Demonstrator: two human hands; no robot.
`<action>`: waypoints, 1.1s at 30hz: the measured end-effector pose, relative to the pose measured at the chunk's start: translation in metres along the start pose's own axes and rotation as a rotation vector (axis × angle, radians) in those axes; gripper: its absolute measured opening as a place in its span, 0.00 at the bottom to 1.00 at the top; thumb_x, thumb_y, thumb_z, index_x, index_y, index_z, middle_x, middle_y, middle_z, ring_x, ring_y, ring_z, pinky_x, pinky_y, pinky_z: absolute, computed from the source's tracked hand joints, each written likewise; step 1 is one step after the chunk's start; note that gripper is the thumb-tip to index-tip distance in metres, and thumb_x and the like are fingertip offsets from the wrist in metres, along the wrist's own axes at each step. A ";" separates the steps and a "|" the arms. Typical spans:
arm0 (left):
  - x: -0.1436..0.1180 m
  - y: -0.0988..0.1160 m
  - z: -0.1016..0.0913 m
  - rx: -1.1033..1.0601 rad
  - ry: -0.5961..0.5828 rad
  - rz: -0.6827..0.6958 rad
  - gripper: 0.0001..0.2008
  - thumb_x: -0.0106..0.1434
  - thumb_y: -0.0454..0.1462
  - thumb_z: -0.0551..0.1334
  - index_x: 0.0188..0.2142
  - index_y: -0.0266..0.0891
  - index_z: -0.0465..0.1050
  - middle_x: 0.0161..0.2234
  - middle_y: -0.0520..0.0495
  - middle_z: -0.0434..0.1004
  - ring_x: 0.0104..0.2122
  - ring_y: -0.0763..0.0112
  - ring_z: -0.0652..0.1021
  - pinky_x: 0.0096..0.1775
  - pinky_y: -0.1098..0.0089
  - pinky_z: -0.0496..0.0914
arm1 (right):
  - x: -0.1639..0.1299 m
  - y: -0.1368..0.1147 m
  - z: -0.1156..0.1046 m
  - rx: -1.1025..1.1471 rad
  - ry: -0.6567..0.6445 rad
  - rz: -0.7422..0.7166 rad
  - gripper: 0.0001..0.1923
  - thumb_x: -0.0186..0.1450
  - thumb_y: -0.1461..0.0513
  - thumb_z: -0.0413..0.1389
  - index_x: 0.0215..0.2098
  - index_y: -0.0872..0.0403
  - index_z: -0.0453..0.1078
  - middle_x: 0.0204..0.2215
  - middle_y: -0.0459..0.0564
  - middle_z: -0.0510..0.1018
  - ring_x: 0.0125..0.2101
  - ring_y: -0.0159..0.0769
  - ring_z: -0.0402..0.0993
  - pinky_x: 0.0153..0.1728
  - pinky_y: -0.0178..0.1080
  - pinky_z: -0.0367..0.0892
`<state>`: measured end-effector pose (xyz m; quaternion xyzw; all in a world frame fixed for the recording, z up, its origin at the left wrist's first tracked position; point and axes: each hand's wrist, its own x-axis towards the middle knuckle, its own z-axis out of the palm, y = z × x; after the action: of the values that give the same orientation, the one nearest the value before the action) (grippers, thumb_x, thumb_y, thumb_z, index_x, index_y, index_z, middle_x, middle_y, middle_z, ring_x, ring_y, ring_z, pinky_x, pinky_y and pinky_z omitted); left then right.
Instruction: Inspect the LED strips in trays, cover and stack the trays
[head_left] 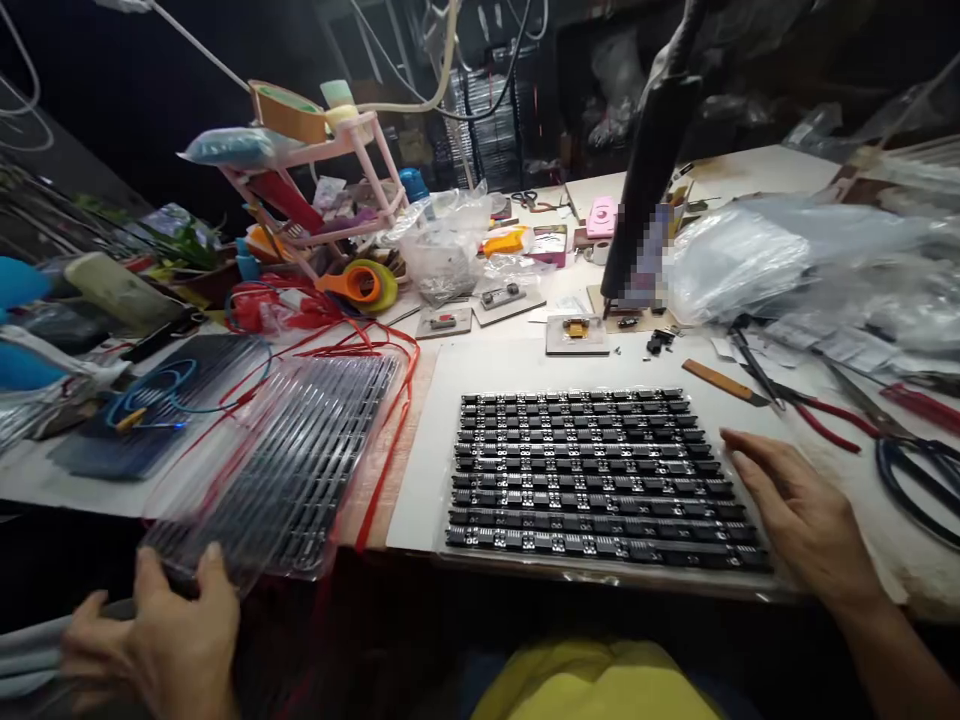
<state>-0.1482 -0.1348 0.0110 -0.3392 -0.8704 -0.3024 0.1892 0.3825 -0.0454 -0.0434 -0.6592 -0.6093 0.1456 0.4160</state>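
Observation:
My left hand (169,635) is at the lower left, its fingers closed on the near corner of a clear plastic tray (232,500) with long ribs. The tray is partly smeared by motion and overlaps another ribbed tray (330,450), which has dark strips in its slots. In front of me lies a tray filled with rows of small black electronic parts (592,485). My right hand (814,530) rests on the worktop along the right edge of that tray, fingers stretched out and holding nothing visible.
Red plastic ribbon (386,470) trails between the trays. On the right lie a wooden-handled knife (720,382), red-handled pliers (829,425) and scissors (919,465). A black hose (649,170) hangs over small metal fixtures (577,337). Plastic bags (757,255) and a pink rack (382,160) stand behind.

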 end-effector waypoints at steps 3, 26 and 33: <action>-0.032 0.055 0.011 -0.276 0.040 0.174 0.25 0.60 0.51 0.57 0.53 0.44 0.69 0.56 0.43 0.67 0.58 0.45 0.64 0.57 0.42 0.57 | -0.003 0.001 -0.002 -0.004 -0.017 0.076 0.21 0.65 0.47 0.48 0.48 0.47 0.71 0.46 0.50 0.77 0.50 0.48 0.71 0.54 0.52 0.66; -0.090 0.121 0.075 -0.572 -0.745 0.371 0.29 0.66 0.50 0.50 0.62 0.41 0.58 0.61 0.42 0.63 0.61 0.60 0.63 0.61 0.53 0.56 | -0.002 -0.010 0.014 0.026 -0.007 0.079 0.22 0.65 0.46 0.49 0.48 0.50 0.72 0.45 0.52 0.78 0.47 0.47 0.73 0.51 0.54 0.66; -0.085 0.119 0.068 -0.368 -0.915 0.775 0.34 0.65 0.56 0.42 0.66 0.48 0.42 0.68 0.42 0.39 0.66 0.54 0.46 0.61 0.44 0.44 | -0.005 -0.008 0.014 0.044 -0.047 0.079 0.20 0.66 0.49 0.48 0.50 0.49 0.69 0.46 0.51 0.77 0.48 0.45 0.72 0.53 0.53 0.63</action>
<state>-0.0133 -0.0604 -0.0379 -0.7524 -0.6108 -0.1808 -0.1679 0.3664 -0.0453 -0.0473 -0.6698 -0.5889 0.1911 0.4099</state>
